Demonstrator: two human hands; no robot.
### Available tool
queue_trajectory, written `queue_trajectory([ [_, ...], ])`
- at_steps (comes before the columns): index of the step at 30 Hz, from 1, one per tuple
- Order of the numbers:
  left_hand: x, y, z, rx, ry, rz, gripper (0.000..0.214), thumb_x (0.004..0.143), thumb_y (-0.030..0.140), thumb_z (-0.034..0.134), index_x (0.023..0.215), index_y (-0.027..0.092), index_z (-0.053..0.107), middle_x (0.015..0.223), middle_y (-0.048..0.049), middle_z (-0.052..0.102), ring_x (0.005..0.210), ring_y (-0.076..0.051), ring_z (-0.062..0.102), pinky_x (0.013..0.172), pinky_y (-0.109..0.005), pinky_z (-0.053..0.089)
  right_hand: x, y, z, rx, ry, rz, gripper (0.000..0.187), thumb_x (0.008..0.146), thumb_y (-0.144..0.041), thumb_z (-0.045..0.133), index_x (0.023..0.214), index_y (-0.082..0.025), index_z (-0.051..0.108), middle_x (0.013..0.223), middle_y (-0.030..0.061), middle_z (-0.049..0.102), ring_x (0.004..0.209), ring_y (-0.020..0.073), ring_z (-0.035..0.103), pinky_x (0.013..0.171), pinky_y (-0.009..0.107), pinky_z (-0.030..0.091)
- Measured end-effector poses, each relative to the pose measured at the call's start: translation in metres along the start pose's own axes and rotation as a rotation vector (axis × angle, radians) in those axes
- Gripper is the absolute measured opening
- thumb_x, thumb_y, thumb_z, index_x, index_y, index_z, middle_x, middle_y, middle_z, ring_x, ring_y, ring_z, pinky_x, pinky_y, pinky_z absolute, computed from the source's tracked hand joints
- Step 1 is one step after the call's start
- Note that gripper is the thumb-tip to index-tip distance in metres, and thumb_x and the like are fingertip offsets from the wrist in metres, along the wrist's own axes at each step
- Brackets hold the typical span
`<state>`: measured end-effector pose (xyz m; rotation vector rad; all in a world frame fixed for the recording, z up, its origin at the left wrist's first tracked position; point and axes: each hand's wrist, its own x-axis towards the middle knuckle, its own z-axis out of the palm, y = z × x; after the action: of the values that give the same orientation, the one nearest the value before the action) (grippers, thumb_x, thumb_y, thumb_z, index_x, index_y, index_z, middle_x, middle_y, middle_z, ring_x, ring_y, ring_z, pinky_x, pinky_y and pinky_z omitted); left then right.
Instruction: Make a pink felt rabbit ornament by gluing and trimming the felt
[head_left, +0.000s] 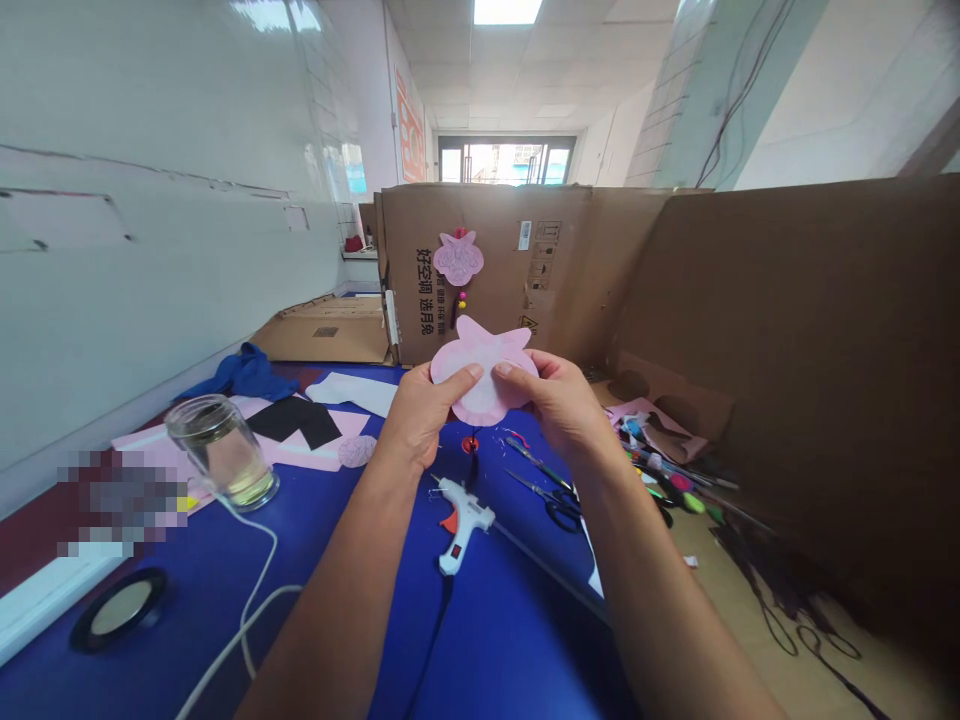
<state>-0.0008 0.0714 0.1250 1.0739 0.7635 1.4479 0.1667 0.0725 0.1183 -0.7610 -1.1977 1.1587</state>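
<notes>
I hold a pink cut-out shape (484, 372) with petal-like lobes up in front of me with both hands. My left hand (421, 412) grips its left edge, thumb pressed on the front. My right hand (559, 400) grips its right edge the same way. A dark cord with a red bead (470, 445) hangs below the shape. Under my hands on the blue table (360, 560) lies a white glue gun (461, 520), and black-handled scissors (553, 500) lie to its right.
A glass jar (223, 450) with yellowish liquid stands at the left, near pink and black sheets (296, 425). A similar pink ornament (458, 258) hangs on the cardboard wall (787, 330) ahead. Coloured beads and scraps (667, 470) lie at the right. A white cable (259, 590) crosses the table.
</notes>
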Motion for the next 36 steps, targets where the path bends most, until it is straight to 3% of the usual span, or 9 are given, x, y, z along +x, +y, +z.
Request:
queue_trajectory([
  [6,-0.002,-0.004,0.000,0.105,-0.081,-0.099,0.038,0.064,0.030,0.098,0.096,0.015,0.086,0.095,-0.0134,0.084,0.076,-0.023,0.075,0.072,-0.036,0.062,-0.002,-0.006,-0.002,-0.024,0.049,-0.054,0.036,0.071,-0.047,0.096,0.087,-0.020,0.080,0.073,0.0000,0.069,0.061,0.0131,0.052,0.058,0.029,0.042],
  [14,-0.001,0.002,-0.002,0.089,0.072,-0.004,0.041,0.063,0.036,0.097,0.098,0.017,0.086,0.096,-0.0127,0.085,0.078,-0.024,0.076,0.064,-0.032,0.058,-0.001,-0.001,0.004,0.011,-0.043,-0.003,0.040,0.074,-0.046,0.096,0.104,-0.024,0.082,0.096,0.0027,0.078,0.077,0.0147,0.064,0.069,0.028,0.051],
  [18,0.000,0.003,-0.004,0.048,0.120,0.016,0.044,0.063,0.037,0.097,0.101,0.017,0.086,0.099,-0.0116,0.085,0.077,-0.023,0.076,0.069,-0.034,0.061,-0.003,0.000,0.008,-0.033,-0.083,0.002,0.041,0.077,-0.044,0.095,0.111,-0.025,0.081,0.104,0.0045,0.081,0.090,0.0184,0.072,0.074,0.028,0.053],
  [24,0.000,0.003,-0.004,0.041,0.153,0.060,0.044,0.062,0.038,0.097,0.100,0.018,0.086,0.102,-0.0114,0.085,0.079,-0.023,0.076,0.068,-0.033,0.059,-0.003,0.000,0.012,-0.048,-0.070,0.002,0.044,0.071,-0.044,0.099,0.105,-0.024,0.080,0.092,0.0038,0.081,0.086,0.0178,0.072,0.073,0.028,0.051],
  [30,0.001,0.005,-0.006,0.037,0.190,0.086,0.047,0.060,0.040,0.098,0.100,0.018,0.086,0.102,-0.0112,0.085,0.082,-0.023,0.075,0.066,-0.031,0.058,-0.001,0.004,0.008,0.030,-0.034,-0.008,0.036,0.081,-0.056,0.090,0.095,-0.024,0.079,0.090,0.0023,0.079,0.079,0.0154,0.069,0.074,0.029,0.053],
  [36,0.001,0.010,-0.008,0.003,0.189,0.103,0.047,0.059,0.040,0.098,0.100,0.019,0.085,0.102,-0.0103,0.085,0.083,-0.024,0.076,0.068,-0.031,0.058,0.002,0.014,0.005,-0.040,-0.089,0.099,0.041,0.076,-0.054,0.094,0.101,-0.025,0.079,0.096,0.0038,0.081,0.089,0.0186,0.072,0.080,0.032,0.054],
])
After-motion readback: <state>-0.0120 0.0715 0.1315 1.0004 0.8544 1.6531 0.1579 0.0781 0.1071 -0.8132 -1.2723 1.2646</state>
